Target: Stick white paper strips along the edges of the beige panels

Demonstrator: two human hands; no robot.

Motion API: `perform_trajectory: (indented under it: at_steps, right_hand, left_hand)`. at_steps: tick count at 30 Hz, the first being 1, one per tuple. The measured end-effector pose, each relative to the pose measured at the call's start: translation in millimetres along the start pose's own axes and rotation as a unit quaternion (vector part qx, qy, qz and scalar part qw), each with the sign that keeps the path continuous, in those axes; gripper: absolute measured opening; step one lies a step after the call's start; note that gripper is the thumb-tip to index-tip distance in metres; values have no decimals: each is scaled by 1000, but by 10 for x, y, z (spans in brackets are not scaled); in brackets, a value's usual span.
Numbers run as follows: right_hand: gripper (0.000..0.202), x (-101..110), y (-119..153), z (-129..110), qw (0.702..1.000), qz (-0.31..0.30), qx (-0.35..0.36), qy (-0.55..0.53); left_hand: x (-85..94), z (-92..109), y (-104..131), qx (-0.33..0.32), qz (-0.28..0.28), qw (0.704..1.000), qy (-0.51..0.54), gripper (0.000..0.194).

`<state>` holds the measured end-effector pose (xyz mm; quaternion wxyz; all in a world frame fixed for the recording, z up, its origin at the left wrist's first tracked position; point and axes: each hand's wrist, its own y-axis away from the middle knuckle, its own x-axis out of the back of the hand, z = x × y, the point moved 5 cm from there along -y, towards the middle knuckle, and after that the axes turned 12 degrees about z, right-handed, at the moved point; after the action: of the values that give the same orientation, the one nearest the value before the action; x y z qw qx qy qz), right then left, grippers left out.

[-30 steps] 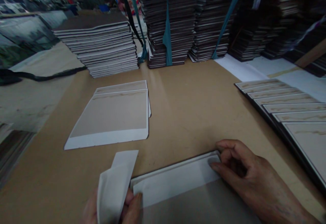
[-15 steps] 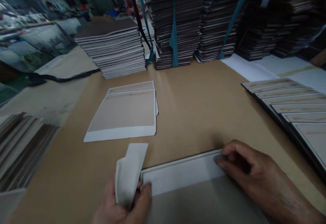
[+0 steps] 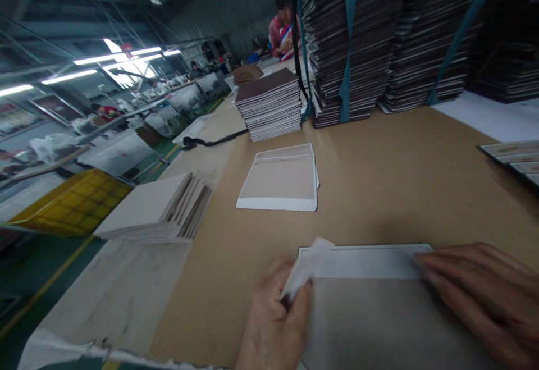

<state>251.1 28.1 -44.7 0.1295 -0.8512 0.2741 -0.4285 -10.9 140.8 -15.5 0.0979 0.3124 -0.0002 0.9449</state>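
Note:
A grey panel (image 3: 370, 314) with a white strip (image 3: 366, 261) along its far edge lies on the brown table in front of me. My left hand (image 3: 278, 308) is closed at its left edge, pinching a folded white paper piece (image 3: 306, 266) that overlaps the panel's far left corner. My right hand (image 3: 480, 297) rests on the panel's far right corner with its fingers stretched out, somewhat blurred. Beyond the panel, two overlapping beige sheets (image 3: 282, 179) with white borders lie flat.
Tall dark stacks (image 3: 357, 39) with teal straps and a lower stack (image 3: 272, 106) stand at the back. Boards (image 3: 155, 207) are piled on the left, near a yellow crate (image 3: 76, 201). Bordered panels (image 3: 522, 154) lie at the right. A person (image 3: 284, 30) is far behind.
The camera view has swung left, shifting the scene rightward. The white paper piece has gone from standing upright to leaning over the panel's corner. My right hand's fingers have straightened from a pinch.

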Motion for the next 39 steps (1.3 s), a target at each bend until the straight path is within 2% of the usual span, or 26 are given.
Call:
perform_trajectory:
  at_steps: [2,3,6,9,11,14,17,20,25,29,36,39]
  right_hand:
    - [33,-92,88,-197,988,-48,144,33]
    - [37,-141,131,-252,977,-71,195,56]
    - [43,-222,195,-306,942,-121,292,110]
    - [54,-211,166,-346,917,-122,359,125]
    - [58,-244,105,-393,918,-117,358,125]
    - [66,-425,34,-549,917,-145,354,112]
    - [74,-625,-19,-774,907,-168,377,84]
    - [75,-725,-68,-919,897,-171,400,76]
    - [87,-760,-77,-895,893,-172,402,102]
    - [86,-825,-41,-857,901,-177,386,89]
    - [93,-886,-26,-799,924,-160,346,22]
    - [73,-913,-2,-806,915,-157,371,38]
  left_hand:
    - [-44,11,92,-114,-41,992,-31,30]
    - [-69,-9,135,-155,-57,985,-51,35]
    - [-126,-114,249,-235,-91,964,-87,49]
    - [-168,-216,350,-276,-125,949,-85,50]
    - [-195,-279,389,-280,-136,947,-79,47]
    - [-221,-354,388,-270,-123,953,-60,50]
    - [-254,-413,373,-264,-125,956,-28,49]
    - [-286,-461,378,-267,-145,953,-10,42]
    - [-280,-468,381,-275,-138,951,-10,36]
    - [-270,-407,370,-289,-120,950,-6,35]
    - [-230,-359,386,-308,-50,950,14,35]
    - [-207,-375,391,-267,-22,963,23,33]
